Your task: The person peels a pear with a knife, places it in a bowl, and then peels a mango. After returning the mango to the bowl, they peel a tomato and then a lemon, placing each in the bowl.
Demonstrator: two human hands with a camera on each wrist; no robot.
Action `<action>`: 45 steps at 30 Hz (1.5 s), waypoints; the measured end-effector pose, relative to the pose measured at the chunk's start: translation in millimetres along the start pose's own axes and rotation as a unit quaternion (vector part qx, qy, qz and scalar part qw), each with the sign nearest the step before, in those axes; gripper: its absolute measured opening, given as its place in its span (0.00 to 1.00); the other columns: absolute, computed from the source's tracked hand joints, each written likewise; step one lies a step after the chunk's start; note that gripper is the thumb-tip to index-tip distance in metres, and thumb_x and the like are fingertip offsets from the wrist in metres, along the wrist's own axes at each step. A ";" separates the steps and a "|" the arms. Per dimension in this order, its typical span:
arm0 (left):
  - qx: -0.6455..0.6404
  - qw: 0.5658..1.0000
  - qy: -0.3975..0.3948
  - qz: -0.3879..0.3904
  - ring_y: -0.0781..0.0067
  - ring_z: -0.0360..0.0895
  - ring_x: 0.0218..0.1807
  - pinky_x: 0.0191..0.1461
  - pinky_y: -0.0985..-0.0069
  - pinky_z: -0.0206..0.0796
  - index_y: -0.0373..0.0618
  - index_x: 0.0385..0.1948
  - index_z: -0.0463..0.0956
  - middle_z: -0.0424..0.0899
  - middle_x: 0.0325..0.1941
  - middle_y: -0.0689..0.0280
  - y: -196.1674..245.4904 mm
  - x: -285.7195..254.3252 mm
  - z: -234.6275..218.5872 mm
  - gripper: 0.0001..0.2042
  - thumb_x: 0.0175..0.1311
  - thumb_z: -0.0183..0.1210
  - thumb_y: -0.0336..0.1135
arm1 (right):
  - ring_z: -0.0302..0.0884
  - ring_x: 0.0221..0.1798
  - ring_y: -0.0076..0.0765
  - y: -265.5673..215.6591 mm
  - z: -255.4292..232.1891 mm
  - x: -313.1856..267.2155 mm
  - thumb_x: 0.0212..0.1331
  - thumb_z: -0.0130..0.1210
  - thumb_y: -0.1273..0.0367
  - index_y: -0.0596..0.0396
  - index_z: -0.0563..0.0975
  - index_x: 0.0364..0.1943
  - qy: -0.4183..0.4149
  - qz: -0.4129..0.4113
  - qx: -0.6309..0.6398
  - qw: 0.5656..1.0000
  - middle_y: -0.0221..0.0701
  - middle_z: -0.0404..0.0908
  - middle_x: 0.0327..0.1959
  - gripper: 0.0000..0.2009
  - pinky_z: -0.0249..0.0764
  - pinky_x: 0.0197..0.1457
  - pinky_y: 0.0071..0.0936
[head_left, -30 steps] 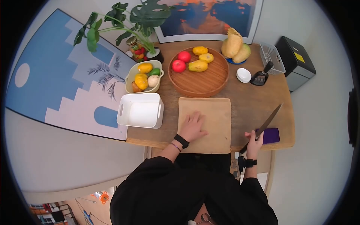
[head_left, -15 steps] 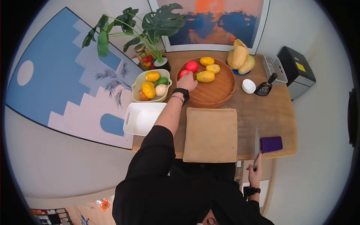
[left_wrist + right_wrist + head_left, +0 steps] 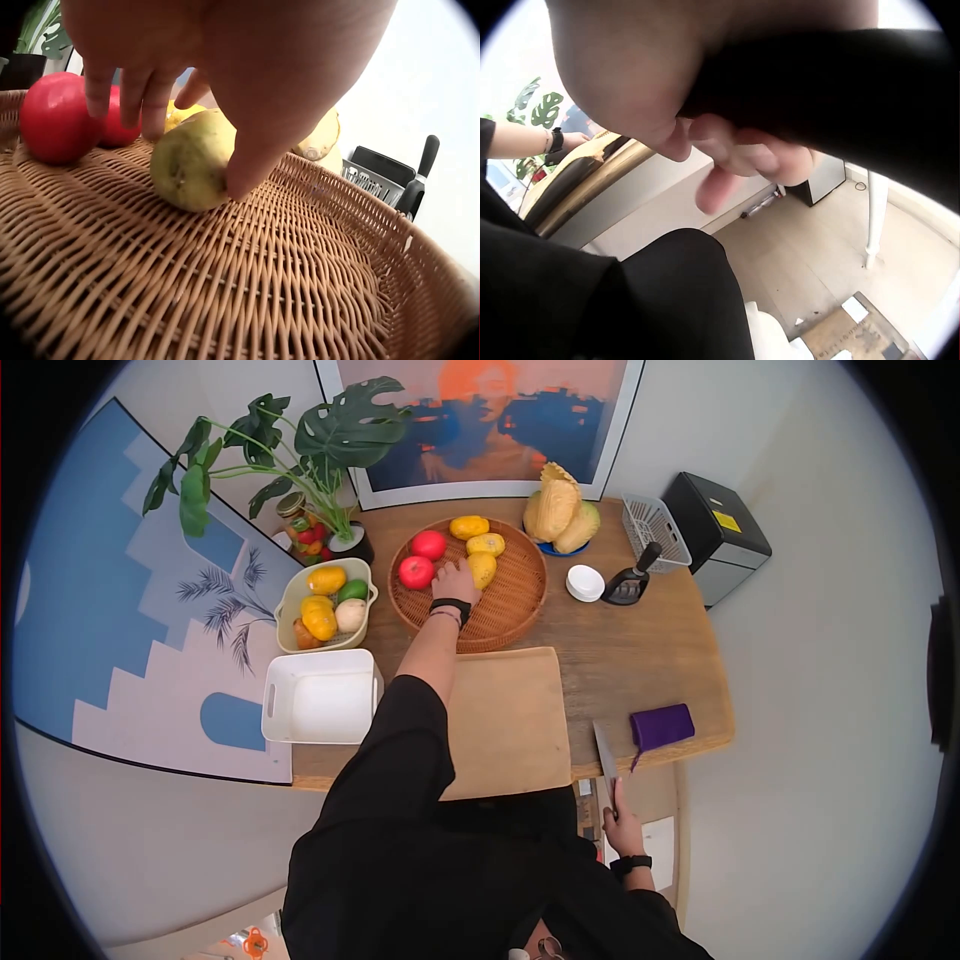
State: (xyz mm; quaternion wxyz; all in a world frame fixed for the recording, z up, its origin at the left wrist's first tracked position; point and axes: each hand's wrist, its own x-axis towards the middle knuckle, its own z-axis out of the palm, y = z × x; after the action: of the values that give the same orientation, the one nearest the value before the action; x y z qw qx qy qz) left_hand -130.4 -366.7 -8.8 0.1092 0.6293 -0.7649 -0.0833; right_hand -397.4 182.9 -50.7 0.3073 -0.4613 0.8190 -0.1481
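Note:
My left hand reaches into a round wicker tray, its thumb at one side of a yellow-green oblong fruit. The fingers of that hand hang fairly straight above the fruit's other side. Two red round fruits lie to the left of the hand, and two more yellow fruits lie farther back. At the table's front edge, my right hand grips a large knife by its handle, blade pointing toward the table. The right wrist view shows the curled fingers but not the blade.
A tan mat lies before the tray. On the left stand a white bin and a cream basket of fruit. To the right are a purple bundle, white bowl, black-handled tool and grey basket.
My left hand has left the mat, gone forward into the tray beside the red fruits, then shifted right to the yellow-green fruit. My right hand has drawn back with the knife toward the table's front edge.

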 end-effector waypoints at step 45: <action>-0.317 0.942 -0.025 0.111 0.41 0.74 0.64 0.68 0.56 0.68 0.42 0.65 0.66 0.76 0.61 0.46 17.9 -316.0 -48.6 0.34 0.54 0.70 0.34 | 0.87 0.44 0.53 -38.9 2.8 -4.7 0.69 0.58 0.66 0.35 0.61 0.79 0.057 -0.084 0.108 0.989 0.44 0.84 0.59 0.34 0.79 0.52 0.35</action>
State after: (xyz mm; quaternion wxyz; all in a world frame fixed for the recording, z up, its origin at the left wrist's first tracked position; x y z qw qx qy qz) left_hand -75.8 -52.8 23.0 0.2922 0.4710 -0.7663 -0.3250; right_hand -367.9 166.3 -30.6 0.2946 -0.4835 0.7728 -0.2866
